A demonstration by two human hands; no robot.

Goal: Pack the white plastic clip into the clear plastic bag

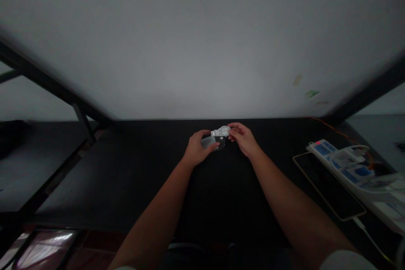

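My right hand (241, 136) is closed in a pinch on a white wristwatch (224, 130) at its round dial. The watch's white strap runs left, to the fingertips of my left hand (198, 147). That hand is curled around a small, flat, see-through plastic piece (207, 142), which looks like a clear pouch or case, with its thumb along the near side. The right end of the plastic lies just below the watch, against the dark desk. Whether the left fingers also grip the strap is hard to make out.
Both hands are over a black desk (142, 168), close to a grey-white wall (196, 50). At the right, a phone (329, 185) with a charging cable lies beside a white power strip (325, 147) carrying plugs and cords. Dark metal frame bars (53, 82) slope along the left.
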